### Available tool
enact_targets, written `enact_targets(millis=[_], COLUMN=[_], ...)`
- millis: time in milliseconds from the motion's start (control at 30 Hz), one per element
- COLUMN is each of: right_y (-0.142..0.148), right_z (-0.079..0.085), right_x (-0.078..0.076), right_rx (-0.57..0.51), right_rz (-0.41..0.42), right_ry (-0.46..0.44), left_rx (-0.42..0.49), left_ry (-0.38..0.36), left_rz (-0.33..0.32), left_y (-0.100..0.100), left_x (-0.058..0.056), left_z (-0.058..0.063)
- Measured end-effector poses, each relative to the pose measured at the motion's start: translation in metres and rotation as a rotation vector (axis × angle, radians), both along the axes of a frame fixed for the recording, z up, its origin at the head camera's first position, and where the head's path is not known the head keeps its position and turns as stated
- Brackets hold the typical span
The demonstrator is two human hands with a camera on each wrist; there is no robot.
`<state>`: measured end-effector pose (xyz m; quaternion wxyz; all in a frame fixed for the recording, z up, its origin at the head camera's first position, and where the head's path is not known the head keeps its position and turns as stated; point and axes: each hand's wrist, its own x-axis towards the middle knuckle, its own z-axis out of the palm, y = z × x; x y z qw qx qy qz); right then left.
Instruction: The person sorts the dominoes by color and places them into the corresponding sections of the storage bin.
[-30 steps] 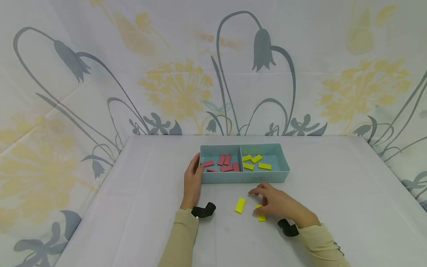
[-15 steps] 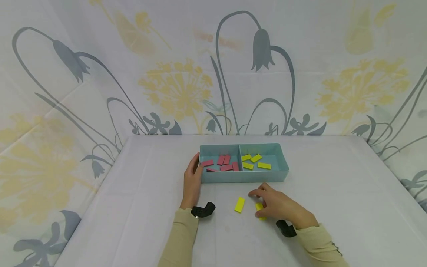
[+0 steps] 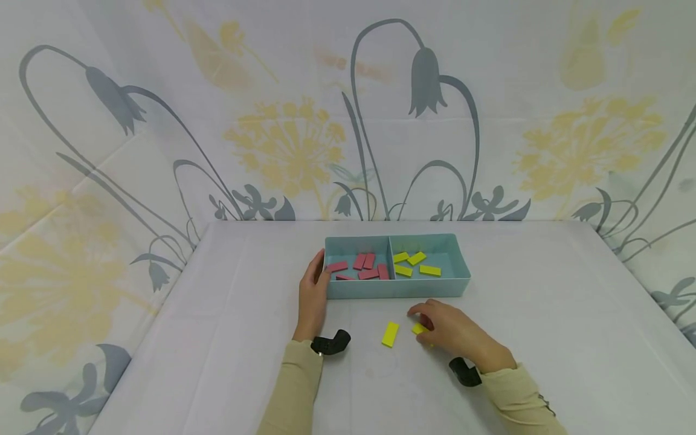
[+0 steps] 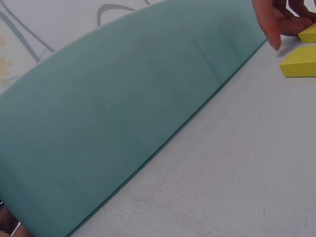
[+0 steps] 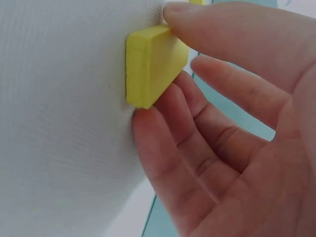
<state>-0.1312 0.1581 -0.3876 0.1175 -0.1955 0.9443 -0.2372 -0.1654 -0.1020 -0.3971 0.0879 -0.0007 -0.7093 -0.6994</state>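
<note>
In the head view my left hand [image 3: 312, 299] holds the left end of a pale blue-green two-part box [image 3: 397, 289], fingers along its outer end wall and thumb at the rim. Its fingertips are mostly hidden in the left wrist view. My right hand [image 3: 454, 331] is low over the white cloth in front of the box. It pinches a small yellow block [image 5: 155, 64] between the thumb and fingers, close to the cloth. Just left of that hand, a second yellow block [image 3: 390, 334] lies flat on the cloth.
Several red blocks [image 3: 368, 273] lie in the box's left compartment and several yellow blocks [image 3: 430, 270] in the right one, with a divider [image 3: 391, 257] between them. A flower-patterned cloth [image 3: 304, 121] hangs behind the table.
The yellow block at my right hand has turned and shifted slightly toward the box, and the thumb and fingers have closed on it. My left hand and the box stay essentially in place.
</note>
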Motion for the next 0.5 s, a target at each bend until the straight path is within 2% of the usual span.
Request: enact_targets(millis=[133,300,500], right_y=[0.000,0.001,0.001], right_z=[0.002,0.002,0.001], right_x=[0.000,0.000,0.002], right_rx=[0.059,0.100,0.114], right_rz=[-0.030,-0.031,-0.045], right_ry=[0.014,0.032,0.017], left_rx=[-0.005,0.006,0.011], left_ry=[-0.011,0.012,0.015], left_rz=[0.007,0.002,0.012], left_y=[0.000,-0.001,-0.003], left_x=[0.000,0.000,-0.011], left_z=[0.002,0.001,-0.021])
